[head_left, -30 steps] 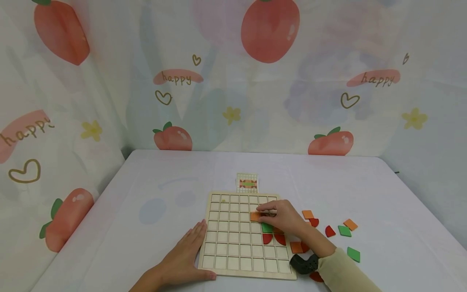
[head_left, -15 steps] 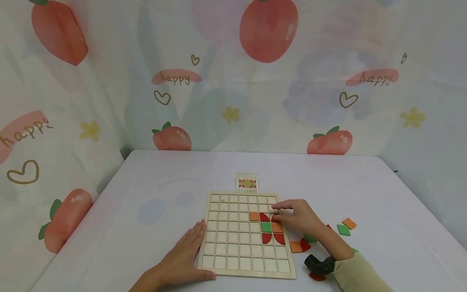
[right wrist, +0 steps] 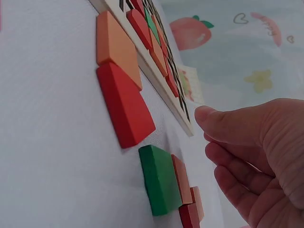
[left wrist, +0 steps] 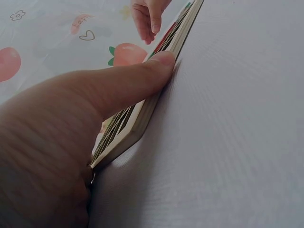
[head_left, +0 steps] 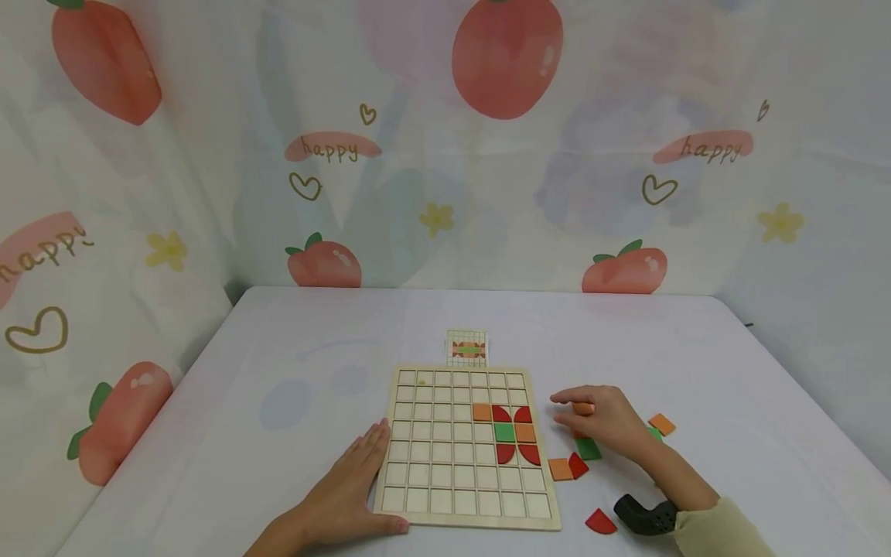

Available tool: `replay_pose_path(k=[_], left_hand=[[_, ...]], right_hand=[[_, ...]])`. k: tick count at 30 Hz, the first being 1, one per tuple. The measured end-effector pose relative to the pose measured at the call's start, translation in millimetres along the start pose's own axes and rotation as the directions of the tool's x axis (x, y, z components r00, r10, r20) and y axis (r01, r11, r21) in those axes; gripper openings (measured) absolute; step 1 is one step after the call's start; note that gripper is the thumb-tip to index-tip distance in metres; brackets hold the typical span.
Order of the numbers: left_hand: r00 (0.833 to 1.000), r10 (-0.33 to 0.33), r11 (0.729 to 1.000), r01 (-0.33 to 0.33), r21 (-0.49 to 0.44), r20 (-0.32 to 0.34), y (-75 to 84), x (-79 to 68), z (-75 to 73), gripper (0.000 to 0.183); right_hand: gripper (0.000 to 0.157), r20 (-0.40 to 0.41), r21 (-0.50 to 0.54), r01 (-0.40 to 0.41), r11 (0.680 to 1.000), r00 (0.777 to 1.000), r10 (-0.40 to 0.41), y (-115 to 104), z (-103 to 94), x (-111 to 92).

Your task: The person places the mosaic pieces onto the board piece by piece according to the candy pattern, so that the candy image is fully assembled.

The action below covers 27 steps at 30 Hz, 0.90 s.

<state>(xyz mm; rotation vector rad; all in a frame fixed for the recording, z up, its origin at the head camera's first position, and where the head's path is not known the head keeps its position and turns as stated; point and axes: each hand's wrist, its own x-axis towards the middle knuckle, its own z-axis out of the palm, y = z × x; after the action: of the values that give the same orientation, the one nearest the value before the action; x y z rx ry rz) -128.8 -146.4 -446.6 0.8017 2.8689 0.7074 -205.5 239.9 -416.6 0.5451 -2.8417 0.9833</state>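
A wooden grid board (head_left: 448,521) lies flat on the table. On its right side sit a green square (head_left: 504,432), two orange squares and several red quarter-circle pieces. My left hand (head_left: 341,495) rests along the board's left edge, fingers straight, and its thumb (left wrist: 137,83) touches the front corner. Off the board's right side hovers my right hand (head_left: 605,418), nothing between thumb and fingers, over loose pieces. Below that hand are a green piece (right wrist: 161,183), a red piece (right wrist: 124,107) and an orange piece (right wrist: 116,45); it partly hides others in the head view.
A small pattern card (head_left: 466,348) lies behind the board. Farther right is an orange square (head_left: 662,424), and a red quarter-circle (head_left: 601,521) lies near the front. A black device (head_left: 646,517) is strapped at the right wrist. Printed cloth (head_left: 487,193) surrounds the table.
My right hand has left the board and moved right to the loose pieces. Two red quarter-circles now show in the row above the green square. My left hand stays in place.
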Motion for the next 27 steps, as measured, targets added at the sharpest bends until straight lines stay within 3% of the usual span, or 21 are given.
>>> replay_pose_path(k=[18,27], left_hand=[[1.0,-0.009,1.0,0.009,0.007,-0.001,-0.9,0.5,1.9,0.117],[1.0,-0.007,1.0,0.007,0.001,-0.004,-1.0,0.7,0.6,0.118]], right_hand=[[0.026,0.066,0.02,0.012,1.0,0.998,-0.013,12,-14.8,-37],[0.024,0.074,-0.038,0.03,0.999,0.997,-0.027,11,-17.2,-43]])
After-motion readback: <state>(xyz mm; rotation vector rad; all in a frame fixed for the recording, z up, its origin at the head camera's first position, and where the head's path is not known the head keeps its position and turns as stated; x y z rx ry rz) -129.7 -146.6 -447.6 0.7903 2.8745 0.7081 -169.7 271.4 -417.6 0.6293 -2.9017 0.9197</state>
